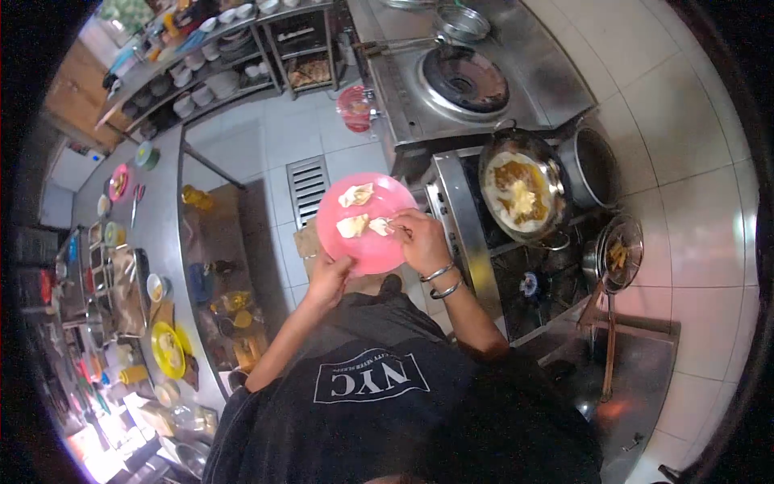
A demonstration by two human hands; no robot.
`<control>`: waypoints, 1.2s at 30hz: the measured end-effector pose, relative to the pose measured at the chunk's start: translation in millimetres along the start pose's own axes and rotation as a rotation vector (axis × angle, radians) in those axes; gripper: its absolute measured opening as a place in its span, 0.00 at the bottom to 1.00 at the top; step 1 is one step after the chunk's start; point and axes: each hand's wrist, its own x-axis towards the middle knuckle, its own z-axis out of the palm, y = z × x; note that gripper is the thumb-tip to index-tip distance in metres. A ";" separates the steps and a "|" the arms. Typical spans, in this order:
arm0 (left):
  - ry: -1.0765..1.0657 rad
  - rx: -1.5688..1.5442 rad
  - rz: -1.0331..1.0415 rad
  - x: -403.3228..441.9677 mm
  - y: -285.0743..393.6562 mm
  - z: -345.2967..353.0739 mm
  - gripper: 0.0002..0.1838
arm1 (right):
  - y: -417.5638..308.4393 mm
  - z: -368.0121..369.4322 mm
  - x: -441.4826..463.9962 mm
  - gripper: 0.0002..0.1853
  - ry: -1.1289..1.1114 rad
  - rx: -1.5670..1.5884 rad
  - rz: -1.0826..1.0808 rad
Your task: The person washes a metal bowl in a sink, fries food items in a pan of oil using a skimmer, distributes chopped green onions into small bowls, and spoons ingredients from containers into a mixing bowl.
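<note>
My left hand (329,281) grips the near left rim of a pink plate (372,256), with the thumb on top. Pale folded dumplings lie on it: one near the far rim (355,195) and another left of the middle (352,226). At the plate's right side, my right hand (421,242) has its fingertips pinched on a third dumpling (380,227), which is still over the plate. To the right, a wok (489,165) on the stove holds bubbling golden oil with a pale piece (522,197) in its middle.
Beside the wok stands a deep metal pot (595,165). A long-handled strainer (619,252) with fried pieces rests near a lit burner (529,284). An empty dark wok (465,81) sits farther off. Along the left runs a steel counter (168,218) with a yellow plate (168,351).
</note>
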 end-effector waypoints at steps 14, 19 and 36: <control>-0.033 -0.045 -0.072 9.5 -19.2 20.2 0.31 | 17.1 -117.5 -12.6 0.08 -0.014 0.193 0.075; -0.120 0.051 -0.027 10.5 -21.8 27.1 0.28 | 25.8 -109.3 -19.7 0.09 -0.092 0.285 0.046; -0.015 0.082 -0.040 13.9 -16.3 23.6 0.34 | 284.0 -271.1 -5.0 0.08 0.211 -0.793 0.413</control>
